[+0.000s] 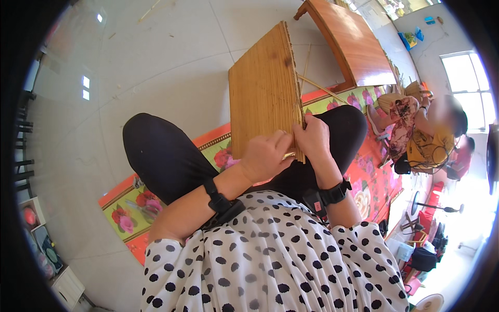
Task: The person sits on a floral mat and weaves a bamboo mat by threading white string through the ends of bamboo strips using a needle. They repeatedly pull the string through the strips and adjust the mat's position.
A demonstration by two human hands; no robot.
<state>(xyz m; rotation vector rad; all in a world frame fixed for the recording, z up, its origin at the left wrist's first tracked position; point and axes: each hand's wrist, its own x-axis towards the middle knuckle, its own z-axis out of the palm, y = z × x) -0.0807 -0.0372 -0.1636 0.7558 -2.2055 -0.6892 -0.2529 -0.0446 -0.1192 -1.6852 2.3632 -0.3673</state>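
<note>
Panel (260, 86), stiff, yellow-brown and finely ribbed, stretches away in front of the two hands, its near right corner between them. The left hand (266, 154) is clamped on the panel's near edge, fingers bent over it and thumb low at the corner. Just beside it, the right hand (313, 138) lies with bent fingers against the right edge; whether it pinches the panel itself or only the thin strips (301, 154) there, I cannot tell. Each wrist behind the hands wears a black strap (214, 195) with a dark box. Black trousers (161, 151) cover the bent knees on either side of the hands, and a white blouse (270, 249) with black dots fills the space behind them. Below the hands lies a flowered mat (371, 151) in red and green. Past the right hand, loose sticks (323, 88) lie near a glossy brown table (358, 39). Farther right of the hands, another person (429, 148) in a yellow top sits beside the mat.
</note>
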